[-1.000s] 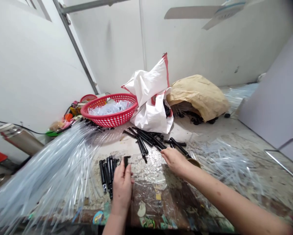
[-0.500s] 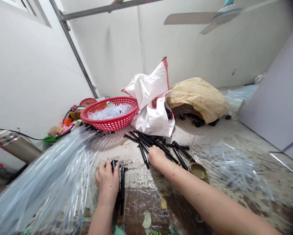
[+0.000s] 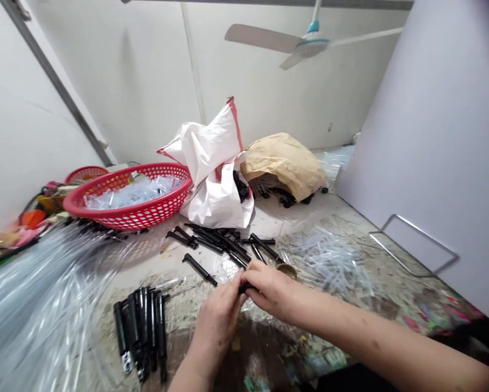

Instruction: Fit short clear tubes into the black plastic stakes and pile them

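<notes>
My left hand (image 3: 220,311) and my right hand (image 3: 271,287) meet at the middle of the table, fingertips closed around a small dark piece (image 3: 245,287). It looks like one of the black plastic tubes, but the fingers hide most of it. A loose black tube (image 3: 200,269) with a short side nub lies just beyond my left hand. Behind my hands is a heap of similar black tubes (image 3: 223,240). To the left, several more form a side-by-side row (image 3: 144,326). A small round bowl (image 3: 288,270) is partly hidden behind my right hand.
Long clear plastic tubes (image 3: 36,316) spread across the left side; short clear ones (image 3: 329,258) lie scattered on the right. Behind stand a red basket (image 3: 146,215), a white sack (image 3: 211,158) and brown paper (image 3: 287,163). A pale panel (image 3: 423,136) with a wire handle rises at right.
My view has swung right. My left hand has left the row of black tubes and joined my right hand, which has drawn back from the heap; both now grip the dark piece.
</notes>
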Available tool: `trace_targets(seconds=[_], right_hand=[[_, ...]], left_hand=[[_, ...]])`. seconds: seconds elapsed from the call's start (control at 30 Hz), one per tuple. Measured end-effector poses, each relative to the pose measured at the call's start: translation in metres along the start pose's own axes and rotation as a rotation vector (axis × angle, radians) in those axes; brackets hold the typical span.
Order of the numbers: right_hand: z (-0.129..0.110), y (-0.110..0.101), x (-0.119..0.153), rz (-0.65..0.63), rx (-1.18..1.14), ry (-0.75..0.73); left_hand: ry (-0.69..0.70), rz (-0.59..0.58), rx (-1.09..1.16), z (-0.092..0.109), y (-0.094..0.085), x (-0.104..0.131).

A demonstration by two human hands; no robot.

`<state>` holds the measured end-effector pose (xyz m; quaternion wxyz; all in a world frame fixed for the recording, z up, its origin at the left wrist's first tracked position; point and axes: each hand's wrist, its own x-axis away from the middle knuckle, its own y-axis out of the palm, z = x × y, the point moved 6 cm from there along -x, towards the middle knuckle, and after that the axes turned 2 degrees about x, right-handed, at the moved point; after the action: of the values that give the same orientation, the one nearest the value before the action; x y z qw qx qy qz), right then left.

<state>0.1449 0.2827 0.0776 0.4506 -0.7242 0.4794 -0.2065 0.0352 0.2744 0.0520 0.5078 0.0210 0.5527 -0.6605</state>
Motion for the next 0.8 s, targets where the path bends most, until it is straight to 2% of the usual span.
trace_targets(seconds=[0.07, 0.1, 0.2, 0.23, 0.3, 0.37, 0.43, 0.5, 0.63, 0.8], right_hand=[[0.012, -0.01, 0.024, 0.025, -0.099, 0.042], [0.024, -0.018, 0.034, 0.052, -0.136, 0.106], [0.084, -0.048, 0.054, 0.156, -0.092, 0.408], [0.107, -0.057, 0.056, 0.157, 0.002, 0.503], [0.149, -0.07, 0.054, 0.154, 0.192, 0.603], [0.181, -0.072, 0.044, 0.138, 0.254, 0.664], [0.202, -0.067, 0.032, 0.111, 0.294, 0.727], [0.213, -0.061, 0.023, 0.078, 0.338, 0.798], [0.218, -0.052, 0.017, -0.01, 0.376, 0.884], [0.215, -0.051, 0.022, -0.089, 0.381, 0.88]], left_hand=[[-0.065, -0.082, 0.162, 0.006, 0.019, 0.002], [-0.14, -0.097, 0.245, 0.007, 0.025, 0.004], [-0.498, -0.075, 0.525, -0.001, 0.039, 0.017], [-0.645, -0.059, 0.624, -0.005, 0.043, 0.023], [-0.893, -0.038, 0.819, -0.009, 0.052, 0.035], [-1.017, -0.021, 0.977, -0.007, 0.059, 0.041], [-1.054, 0.002, 1.061, -0.005, 0.062, 0.044], [-1.055, 0.029, 1.085, -0.004, 0.063, 0.045], [-1.045, 0.093, 1.122, -0.005, 0.062, 0.047], [-1.047, 0.102, 1.19, -0.005, 0.063, 0.047]])
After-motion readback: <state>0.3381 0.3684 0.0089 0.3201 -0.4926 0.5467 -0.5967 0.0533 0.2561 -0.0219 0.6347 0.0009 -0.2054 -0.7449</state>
